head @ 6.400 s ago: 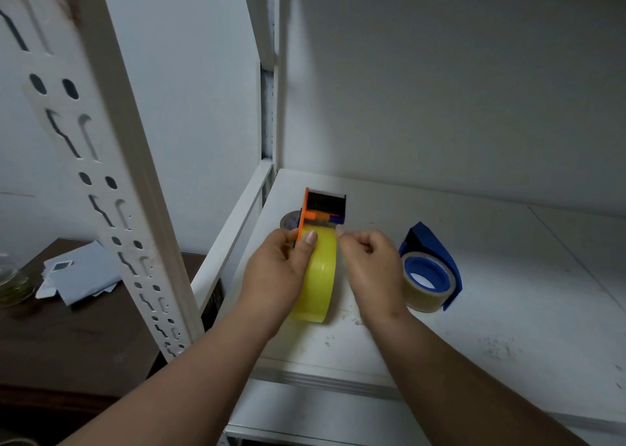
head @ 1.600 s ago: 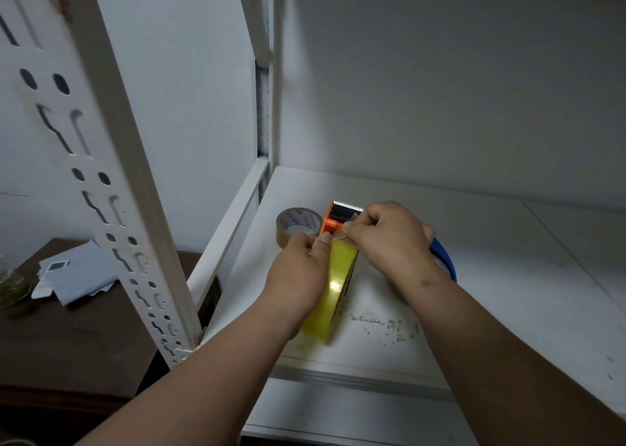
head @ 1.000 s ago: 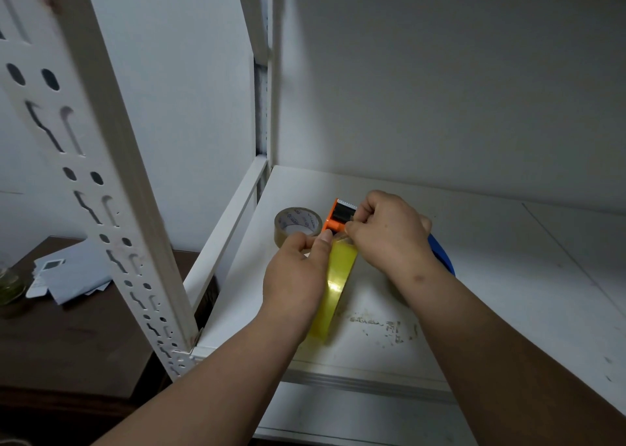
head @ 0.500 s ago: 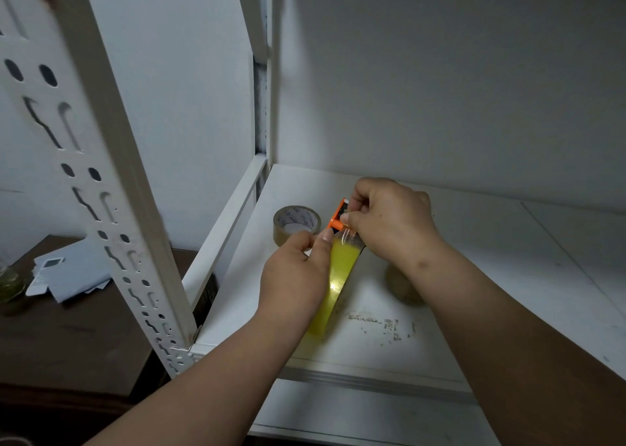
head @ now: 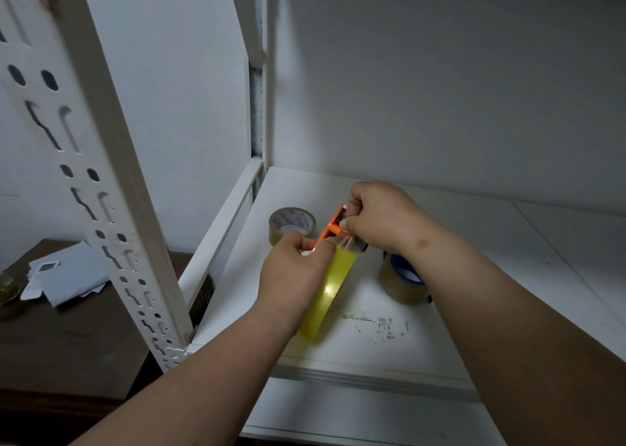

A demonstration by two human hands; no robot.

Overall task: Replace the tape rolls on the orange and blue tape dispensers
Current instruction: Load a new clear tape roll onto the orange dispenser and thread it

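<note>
Your left hand (head: 294,273) grips the yellow tape roll (head: 330,290) seated in the orange tape dispenser (head: 333,224), standing on edge on the white shelf (head: 457,327). Your right hand (head: 379,218) pinches the clear tape end at the dispenser's cutter, fingers curled. Just right of the orange dispenser lies the blue tape dispenser (head: 403,269), a roll on it. Behind-left of the orange one sits a loose brown tape roll (head: 292,224). The orange dispenser looks nearly threaded; the blue one's status is unclear.
</note>
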